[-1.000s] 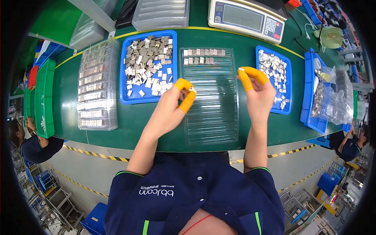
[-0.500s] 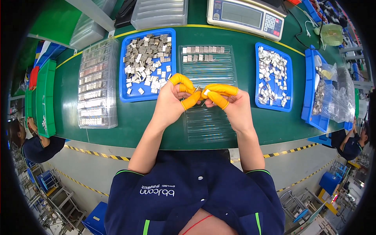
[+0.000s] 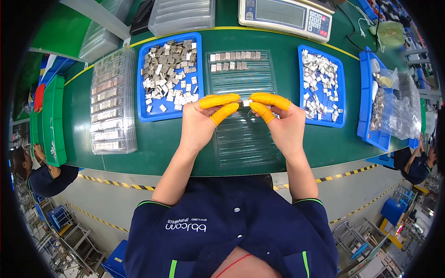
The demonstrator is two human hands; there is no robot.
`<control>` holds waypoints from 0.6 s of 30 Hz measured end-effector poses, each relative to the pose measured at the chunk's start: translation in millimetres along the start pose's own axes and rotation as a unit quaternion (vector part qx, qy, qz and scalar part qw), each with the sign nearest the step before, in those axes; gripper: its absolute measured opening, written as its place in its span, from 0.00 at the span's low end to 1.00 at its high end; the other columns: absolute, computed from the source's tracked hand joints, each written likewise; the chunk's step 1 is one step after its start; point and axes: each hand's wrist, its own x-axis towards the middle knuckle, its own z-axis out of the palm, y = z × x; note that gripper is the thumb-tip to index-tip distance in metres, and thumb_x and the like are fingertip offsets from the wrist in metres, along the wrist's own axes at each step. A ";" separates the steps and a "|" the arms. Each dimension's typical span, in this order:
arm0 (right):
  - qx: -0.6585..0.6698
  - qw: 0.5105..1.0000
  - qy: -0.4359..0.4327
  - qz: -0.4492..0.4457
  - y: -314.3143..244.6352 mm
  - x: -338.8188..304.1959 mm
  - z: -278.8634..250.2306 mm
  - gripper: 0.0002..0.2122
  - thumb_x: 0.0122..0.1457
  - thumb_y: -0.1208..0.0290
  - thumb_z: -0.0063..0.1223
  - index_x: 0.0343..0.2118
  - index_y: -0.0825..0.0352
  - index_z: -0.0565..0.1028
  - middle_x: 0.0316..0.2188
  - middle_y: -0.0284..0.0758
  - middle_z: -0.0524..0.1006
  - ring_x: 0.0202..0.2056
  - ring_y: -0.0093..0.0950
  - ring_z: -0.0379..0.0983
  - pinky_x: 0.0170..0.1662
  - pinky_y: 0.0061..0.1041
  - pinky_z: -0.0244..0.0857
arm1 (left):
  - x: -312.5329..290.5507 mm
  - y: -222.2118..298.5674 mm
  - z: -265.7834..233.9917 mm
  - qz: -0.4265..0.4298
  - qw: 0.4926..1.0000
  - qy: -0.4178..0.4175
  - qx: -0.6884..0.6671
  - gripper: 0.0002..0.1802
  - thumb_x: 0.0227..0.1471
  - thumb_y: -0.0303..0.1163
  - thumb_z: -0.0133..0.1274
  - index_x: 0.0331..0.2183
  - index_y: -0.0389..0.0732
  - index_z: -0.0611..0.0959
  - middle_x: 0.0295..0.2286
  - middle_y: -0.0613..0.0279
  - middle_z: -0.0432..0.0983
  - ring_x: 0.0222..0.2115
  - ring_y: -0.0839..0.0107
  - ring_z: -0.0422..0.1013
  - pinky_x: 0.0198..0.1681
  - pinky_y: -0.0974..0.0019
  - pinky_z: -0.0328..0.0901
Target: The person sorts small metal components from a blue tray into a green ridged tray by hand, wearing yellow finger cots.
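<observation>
Fingers of the left hand (image 3: 199, 121) and right hand (image 3: 287, 127) have straightened and levelled since the earlier frame. Head view: small white part (image 3: 246, 103) between the fingertips, over the clear ribbed tray (image 3: 248, 148); two rows of flat parts (image 3: 232, 56) lie at its far end. Left pinches one side, right the other; one piece or two, cannot tell. Step, as judged: two-handed aligning. Next move seems to call for steady, level pinches, light pressure.
</observation>
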 end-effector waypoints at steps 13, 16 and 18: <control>0.217 0.940 -0.172 0.197 11.2 8.7 -12.3 0.08 0.47 0.81 0.57 0.31 0.76 0.75 0.27 0.39 0.76 0.27 0.26 0.75 0.30 0.19 0.70 | -4.8 6.5 -6.1 -0.021 0.998 -0.065 0.010 0.11 0.42 0.17 0.56 0.33 0.32 0.81 0.31 0.57 0.77 0.30 0.72 0.74 0.35 0.72 0.70; 0.188 0.944 -0.182 0.200 10.9 8.2 -11.0 0.06 0.47 0.82 0.56 0.30 0.76 0.75 0.26 0.39 0.76 0.26 0.25 0.75 0.29 0.19 0.70 | -6.6 7.8 -7.8 -0.033 0.995 -0.091 0.025 0.10 0.42 0.17 0.55 0.33 0.32 0.81 0.31 0.57 0.77 0.30 0.71 0.74 0.35 0.72 0.70; 0.172 0.951 -0.182 0.181 9.6 5.7 -8.5 0.06 0.47 0.83 0.56 0.30 0.76 0.75 0.26 0.39 0.76 0.26 0.25 0.75 0.29 0.19 0.70 | -6.9 5.8 -5.2 -0.034 0.996 -0.075 0.026 0.10 0.42 0.17 0.55 0.33 0.31 0.81 0.31 0.57 0.77 0.29 0.71 0.74 0.35 0.72 0.70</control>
